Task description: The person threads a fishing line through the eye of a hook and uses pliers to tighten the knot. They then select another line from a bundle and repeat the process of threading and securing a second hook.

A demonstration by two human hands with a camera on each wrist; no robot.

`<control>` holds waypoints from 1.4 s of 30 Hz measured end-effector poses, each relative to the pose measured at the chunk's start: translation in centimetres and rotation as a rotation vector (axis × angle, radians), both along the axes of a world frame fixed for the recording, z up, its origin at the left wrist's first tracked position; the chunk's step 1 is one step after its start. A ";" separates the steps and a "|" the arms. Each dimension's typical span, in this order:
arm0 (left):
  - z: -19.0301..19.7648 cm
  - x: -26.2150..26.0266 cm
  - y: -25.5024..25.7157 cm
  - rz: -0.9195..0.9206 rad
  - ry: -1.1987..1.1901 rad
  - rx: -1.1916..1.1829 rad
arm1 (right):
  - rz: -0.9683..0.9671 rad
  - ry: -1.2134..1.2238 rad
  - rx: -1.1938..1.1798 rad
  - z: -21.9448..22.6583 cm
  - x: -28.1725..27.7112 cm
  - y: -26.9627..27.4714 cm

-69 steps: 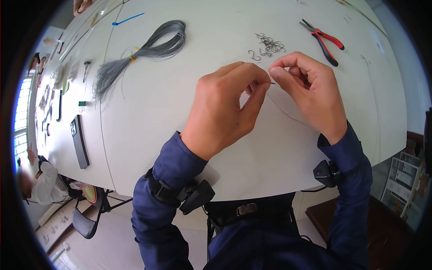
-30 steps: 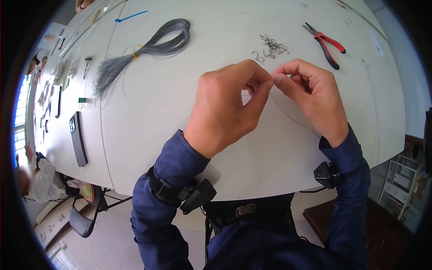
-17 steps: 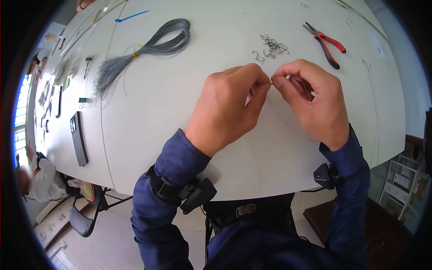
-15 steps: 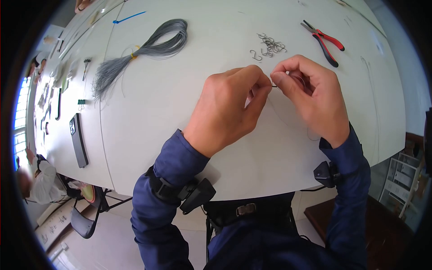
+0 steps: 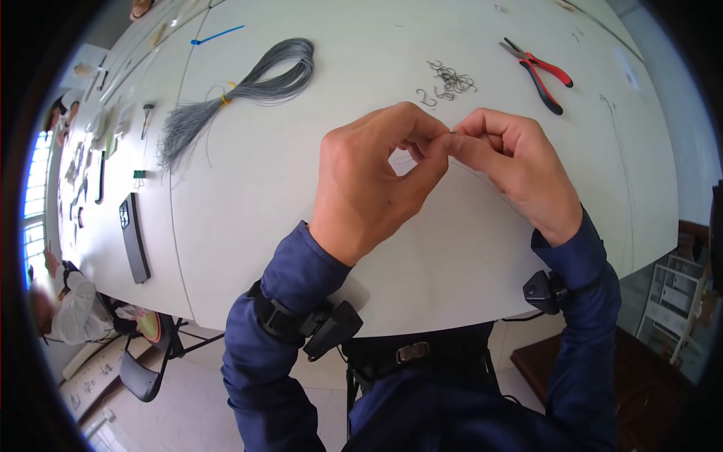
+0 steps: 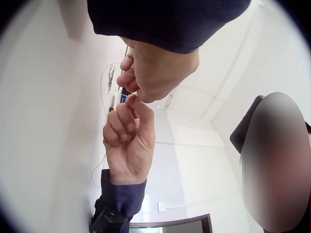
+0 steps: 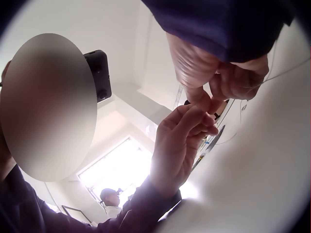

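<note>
Both hands meet fingertip to fingertip over the white table. My left hand pinches a small dark fishhook between thumb and forefinger, most of it hidden by the fingers. My right hand pinches thin fishing line right beside it, thumb against forefinger. The line runs down from the fingertips beneath the right hand, and a small loop shows through the gap in the left hand. In the right wrist view, line trails past the right hand. Just beyond the hands lies a pile of fishhooks.
Pliers with red and black handles lie at the back right. A tied bundle of grey line, a blue zip tie and a dark phone lie to the left. Another thin line stretches along the right side.
The right fingertips have come down against the left ones, covering most of the dark hook end that showed between them. The line loop inside the right hand is out of sight.
</note>
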State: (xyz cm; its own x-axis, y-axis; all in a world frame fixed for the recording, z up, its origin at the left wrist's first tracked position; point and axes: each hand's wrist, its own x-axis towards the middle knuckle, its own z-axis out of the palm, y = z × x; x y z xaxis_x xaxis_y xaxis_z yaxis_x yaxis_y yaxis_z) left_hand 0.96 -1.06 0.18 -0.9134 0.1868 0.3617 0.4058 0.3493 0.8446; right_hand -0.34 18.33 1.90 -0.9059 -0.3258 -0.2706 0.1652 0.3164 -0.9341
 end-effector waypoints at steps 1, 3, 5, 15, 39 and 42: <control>0.0 -0.1 0.0 -0.001 0.002 -0.001 | 0.026 0.040 0.029 -0.1 0.0 0.2; -0.3 -0.2 0.0 0.012 -0.018 0.021 | 0.036 0.261 0.133 -0.6 0.1 0.2; -0.4 -0.3 0.0 0.025 -0.034 0.042 | -0.001 0.622 0.284 -1.1 0.2 0.2; -0.6 -0.3 0.1 0.003 -0.049 0.057 | -0.058 0.513 0.113 -1.0 0.0 -0.1; -0.2 -1.1 -1.3 -0.119 -0.557 0.580 | 0.144 -0.029 -0.238 -0.6 0.6 -0.5; -0.9 -1.2 -1.5 -0.144 -0.588 0.663 | 0.104 -0.049 -0.213 0.1 0.5 -0.4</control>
State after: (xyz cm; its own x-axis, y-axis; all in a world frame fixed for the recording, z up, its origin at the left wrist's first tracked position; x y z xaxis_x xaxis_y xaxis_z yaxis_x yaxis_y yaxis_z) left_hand -0.24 -2.60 -0.69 -0.9688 0.2336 -0.0830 -0.1540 -0.3046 0.9400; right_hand 0.19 17.96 1.97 -0.8522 -0.4708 -0.2281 0.1885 0.1303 -0.9734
